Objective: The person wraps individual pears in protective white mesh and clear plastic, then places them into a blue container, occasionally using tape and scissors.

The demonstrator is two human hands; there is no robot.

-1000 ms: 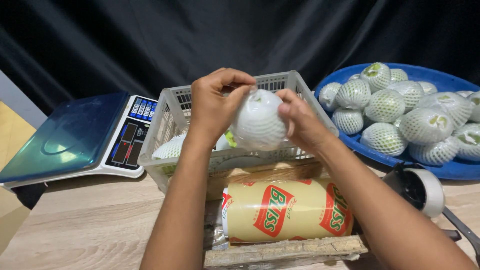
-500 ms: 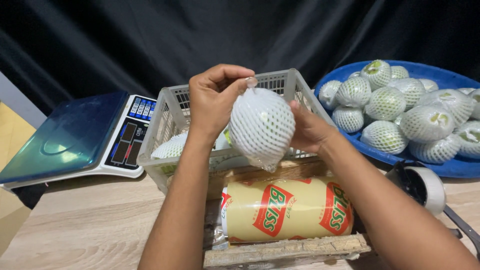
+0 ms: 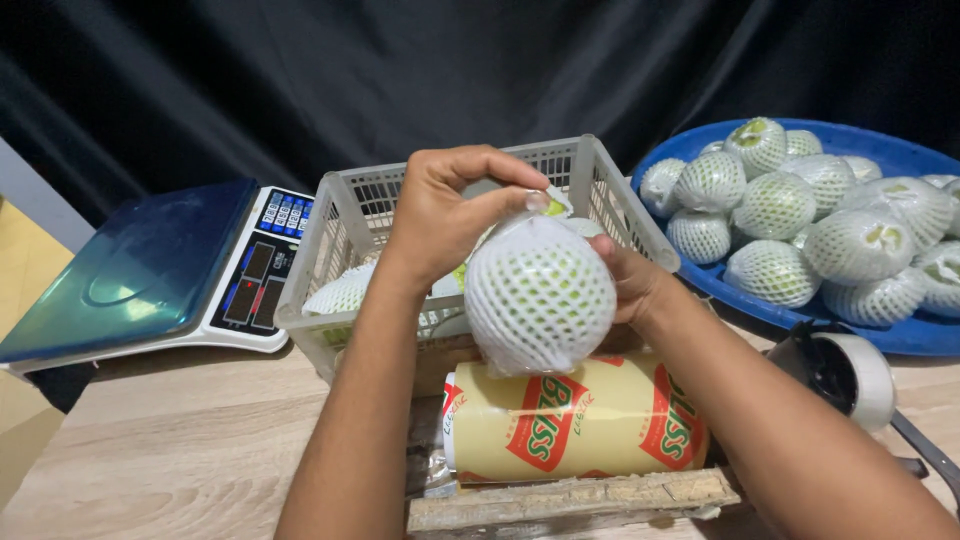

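Round green fruit in white foam net sleeve (image 3: 540, 295) held in mid-air, in front of the grey slotted basket (image 3: 610, 190) and just above the yellow roll of wrapping film (image 3: 575, 415). Left hand (image 3: 445, 215) on top: thumb and index fingers (image 3: 515, 195) pinching the gathered end of the netting at the crown. Right hand (image 3: 630, 285) behind and under the fruit, palm cupping it; finger positions hidden, so spread cannot be told. Judged moderately heavy for its size, firm beneath, bruisable if dropped. Foam mesh soft and springy, good friction, unlikely to slip; sleeve itself may slide on the skin if pulled by the end alone. Best hold judged to be underneath, with the bulk of the weight in the palm, top pinch only for steadying. More netted fruit in blue tray (image 3: 900, 335) at right; weighing scale (image 3: 150, 270) at left on the tabletop (image 3: 180, 450).
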